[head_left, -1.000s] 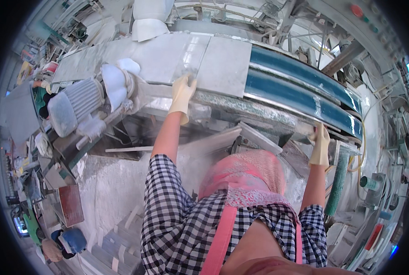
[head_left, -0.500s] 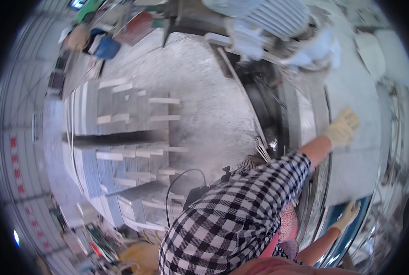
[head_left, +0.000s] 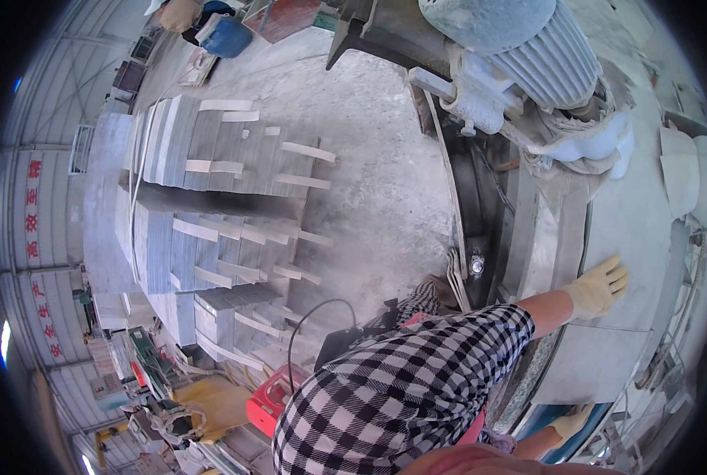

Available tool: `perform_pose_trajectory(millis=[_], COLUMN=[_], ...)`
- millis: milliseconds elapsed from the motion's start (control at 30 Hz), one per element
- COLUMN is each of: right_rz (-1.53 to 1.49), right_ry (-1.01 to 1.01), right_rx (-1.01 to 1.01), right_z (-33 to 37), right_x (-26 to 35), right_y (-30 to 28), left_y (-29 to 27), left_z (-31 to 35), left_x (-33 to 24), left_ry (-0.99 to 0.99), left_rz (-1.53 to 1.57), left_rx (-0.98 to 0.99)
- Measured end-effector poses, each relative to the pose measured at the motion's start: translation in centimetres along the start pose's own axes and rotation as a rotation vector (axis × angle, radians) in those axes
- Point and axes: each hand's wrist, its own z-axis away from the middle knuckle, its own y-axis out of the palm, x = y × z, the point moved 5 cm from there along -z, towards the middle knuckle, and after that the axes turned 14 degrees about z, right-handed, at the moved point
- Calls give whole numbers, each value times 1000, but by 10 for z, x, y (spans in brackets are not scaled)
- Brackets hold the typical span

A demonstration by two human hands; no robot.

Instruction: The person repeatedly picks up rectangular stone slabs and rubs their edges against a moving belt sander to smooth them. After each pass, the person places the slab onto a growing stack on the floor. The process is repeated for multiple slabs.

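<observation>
Head view: looking down past ribbed motor (head_left: 545,62)
Left hand (head_left: 598,290): laid on grey slab (head_left: 624,226), fingers extended, released
Right hand (head_left: 573,425): over blue belt (head_left: 577,441); impossible to judge grip

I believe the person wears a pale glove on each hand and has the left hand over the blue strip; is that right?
Not quite: the head view shows the left hand over a pale grey slab. A pale glove on each hand is right.
</observation>
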Motion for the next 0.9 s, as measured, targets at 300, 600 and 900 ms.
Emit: perform_pose_trajectory(millis=[300,600,900], right_rz=[-175,-148,562], right_ry=[-170,-93,-413], right_rx=[42,-24,-101], right_z=[28,60,3], right_x=[61,46,-1], right_y=[14,23,-44], left_y=[0,0,-7], left_z=[0,5,8], left_x=[-6,-11,-17], left_ry=[-11,-7,12], left_rz=[80,43,18], left_rx=[23,-3,15])
